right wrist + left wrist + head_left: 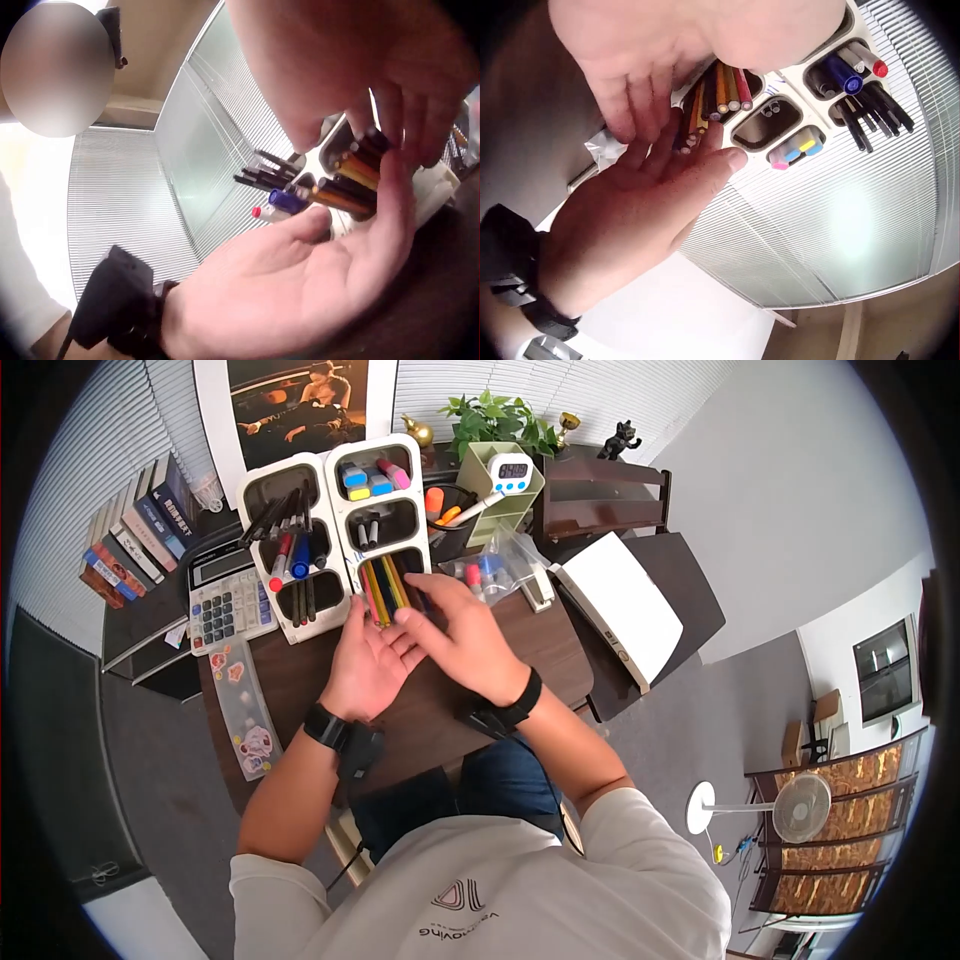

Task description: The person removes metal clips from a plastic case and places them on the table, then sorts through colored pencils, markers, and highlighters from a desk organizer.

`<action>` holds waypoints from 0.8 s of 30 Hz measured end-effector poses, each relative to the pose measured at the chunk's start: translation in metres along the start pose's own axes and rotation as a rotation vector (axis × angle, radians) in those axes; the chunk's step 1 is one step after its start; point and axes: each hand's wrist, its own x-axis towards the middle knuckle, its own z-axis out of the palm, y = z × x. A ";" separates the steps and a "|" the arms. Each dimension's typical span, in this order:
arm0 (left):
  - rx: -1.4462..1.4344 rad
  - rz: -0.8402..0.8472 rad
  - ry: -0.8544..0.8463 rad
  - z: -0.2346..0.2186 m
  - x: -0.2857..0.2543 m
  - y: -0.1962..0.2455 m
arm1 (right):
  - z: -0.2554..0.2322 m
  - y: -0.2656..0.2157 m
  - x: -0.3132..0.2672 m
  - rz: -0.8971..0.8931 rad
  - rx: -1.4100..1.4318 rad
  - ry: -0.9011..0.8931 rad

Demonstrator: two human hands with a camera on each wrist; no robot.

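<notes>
Coloured pencils [385, 588] [724, 94] [349, 191] stand in the lowest compartment of the right-hand white organizer [352, 520]. My left hand [368, 668] [697, 30] [285, 285] is palm up at the near side of the pencils, its fingers extended and relaxed beside them. From the other side my right hand [465, 640] [641, 199] [360, 52] reaches over, fingers and thumb bent around part of the bunch near its upper ends. The two hands are close together, their fingertips partly overlapping. The lower parts of the pencils are hidden inside the compartment.
Dark pens and markers [297, 550] fill the left organizer, beside a calculator [228, 608]. Highlighters [375, 480] stand above the pencils. To the right are a plastic bag [498, 565], a green holder [500, 510] and a white box [622, 605]. A sticker-covered case [243, 705] lies left.
</notes>
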 end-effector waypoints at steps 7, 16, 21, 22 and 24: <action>-0.075 -0.050 -0.264 -0.032 0.016 0.002 | 0.023 0.000 -0.011 -0.204 -0.083 -0.028; -0.054 -0.152 -0.376 -0.008 -0.018 -0.027 | -0.005 -0.015 -0.056 -0.215 -0.137 -0.017; 0.009 -0.218 0.054 0.041 -0.049 -0.048 | -0.022 -0.009 -0.099 0.017 0.262 0.014; 0.019 -0.230 0.053 0.037 -0.050 -0.050 | -0.023 -0.003 -0.104 0.023 0.262 0.028; 0.016 -0.259 -0.173 0.025 -0.054 -0.056 | -0.024 0.008 -0.113 0.105 0.361 0.216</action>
